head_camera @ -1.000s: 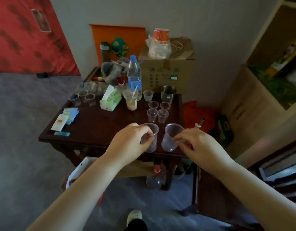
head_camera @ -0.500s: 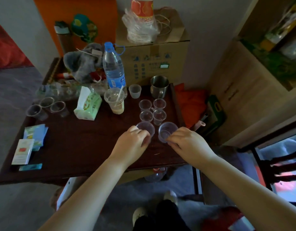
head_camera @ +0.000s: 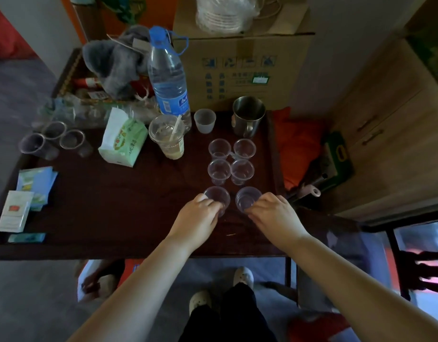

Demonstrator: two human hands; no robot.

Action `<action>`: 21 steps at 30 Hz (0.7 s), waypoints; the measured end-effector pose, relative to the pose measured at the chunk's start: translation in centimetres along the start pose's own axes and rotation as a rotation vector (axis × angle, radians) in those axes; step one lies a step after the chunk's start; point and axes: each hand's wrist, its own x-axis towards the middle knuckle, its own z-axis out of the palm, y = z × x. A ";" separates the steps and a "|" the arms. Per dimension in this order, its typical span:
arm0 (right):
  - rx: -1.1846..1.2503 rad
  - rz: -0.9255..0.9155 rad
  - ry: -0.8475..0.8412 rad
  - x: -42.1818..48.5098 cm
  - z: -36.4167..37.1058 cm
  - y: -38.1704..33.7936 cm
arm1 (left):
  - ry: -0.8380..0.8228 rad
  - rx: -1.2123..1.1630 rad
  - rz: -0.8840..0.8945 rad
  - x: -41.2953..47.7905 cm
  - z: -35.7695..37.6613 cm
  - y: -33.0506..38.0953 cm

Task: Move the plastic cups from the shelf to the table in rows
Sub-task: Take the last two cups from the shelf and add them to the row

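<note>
Nearest, two bare forearms reach forward over the front edge of the dark wooden table (head_camera: 109, 213), which carries a matte, cloth-like brown top. A broad bare patch lies left of the hands, between that front edge and the clutter farther back; to the right the tabletop ends just past the cups at a raised side rim.

The left hand (head_camera: 197, 219) is palm-down, its fingers (head_camera: 214, 206) curled around the near wall of the left front cup (head_camera: 217, 196). The right hand (head_camera: 274, 215) mirrors it, fingers closed on the near side of the right front cup (head_camera: 248, 197). Both cups are clear, thin, round and tapered, standing upright on the table with a small gap between them.

Just beyond stands a middle pair of cups (head_camera: 219, 170), almost touching each other, then a far pair of cups (head_camera: 219, 149), making two columns. Behind these are a frosted cup (head_camera: 204, 120) and a shiny metal mug (head_camera: 248, 116). Left of them stand a clear drink cup with a straw (head_camera: 167, 135), a soft green tissue pack (head_camera: 122, 139) and a tall water bottle (head_camera: 169, 80). Three more clear cups (head_camera: 53, 139) sit near the far left edge. A cardboard box (head_camera: 242, 67) rises at the back.
</note>
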 end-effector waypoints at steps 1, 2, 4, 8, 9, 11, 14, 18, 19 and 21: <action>0.003 0.002 -0.003 0.2 0.2 0.4 | -0.007 0.007 -0.006 0.3 0.3 0.0; 0.015 0.004 -0.006 0.5 0.5 0.7 | -0.011 0.018 -0.010 0.6 0.7 0.0; 0.030 0.000 -0.015 1.1 1.0 1.3 | -0.018 0.051 -0.015 1.3 1.4 -0.1; 0.058 -0.013 -0.018 2.3 1.8 1.9 | -0.042 0.088 -0.032 2.3 2.3 -0.2; 0.065 -0.015 -0.017 2.5 2.0 2.1 | -0.048 0.094 -0.036 2.5 2.5 -0.3; 0.065 -0.020 -0.014 2.9 2.3 2.4 | -0.061 0.106 -0.041 2.8 2.8 -0.4; 0.070 -0.026 -0.011 3.4 2.6 2.8 | -0.076 0.119 -0.054 3.0 3.2 -0.6; 0.059 -0.036 0.012 3.8 2.7 3.0 | -0.073 0.112 -0.074 3.3 3.4 -0.7; 0.058 -0.039 0.016 3.9 2.7 3.0 | -0.069 0.110 -0.080 3.3 3.4 -0.7; 0.048 -0.041 0.021 3.8 2.8 3.0 | -0.057 0.111 -0.086 3.3 3.4 -0.8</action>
